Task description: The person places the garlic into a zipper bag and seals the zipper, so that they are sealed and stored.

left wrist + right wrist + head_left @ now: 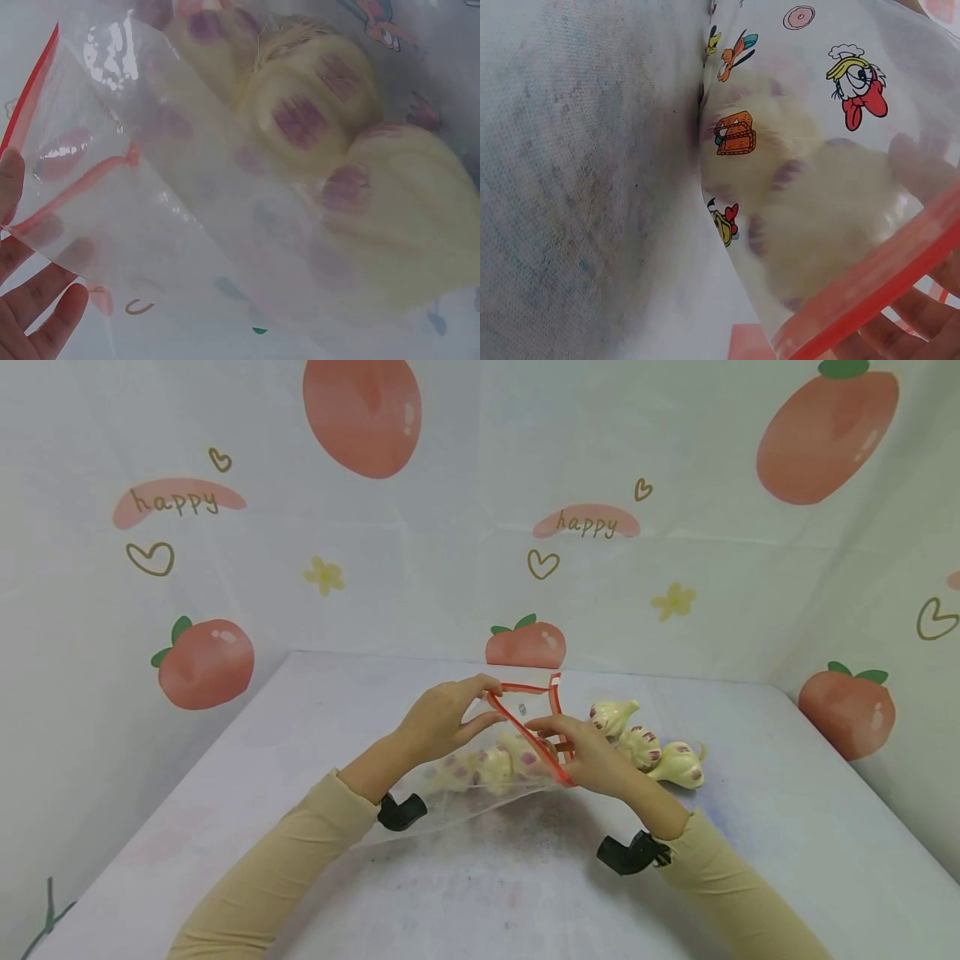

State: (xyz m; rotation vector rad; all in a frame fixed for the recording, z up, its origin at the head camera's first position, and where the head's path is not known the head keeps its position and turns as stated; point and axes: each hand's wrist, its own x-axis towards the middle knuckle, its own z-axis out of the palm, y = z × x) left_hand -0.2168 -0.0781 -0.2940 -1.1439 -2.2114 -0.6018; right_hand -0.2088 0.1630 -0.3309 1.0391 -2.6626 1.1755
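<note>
A clear zip bag (480,797) with a red-edged mouth and printed cartoon figures lies tilted between both hands, its mouth spread open. Several garlic bulbs (300,112), cream with purple patches, sit inside it. My left hand (441,720) holds the mouth's left corner, and in the left wrist view its fingertips are on either side of the red edge. At the opposite end of the mouth, my right hand (597,762) grips the red rim (877,285), some fingers inside the opening. Three loose garlic bulbs (640,747) lie on the table just beyond the right hand.
A white cloth-like cover lies over the table (480,893). Behind and at the sides hangs a white curtain (450,552) printed with peaches, hearts and flowers. Dark wrist mounts (628,853) sit on both sleeves.
</note>
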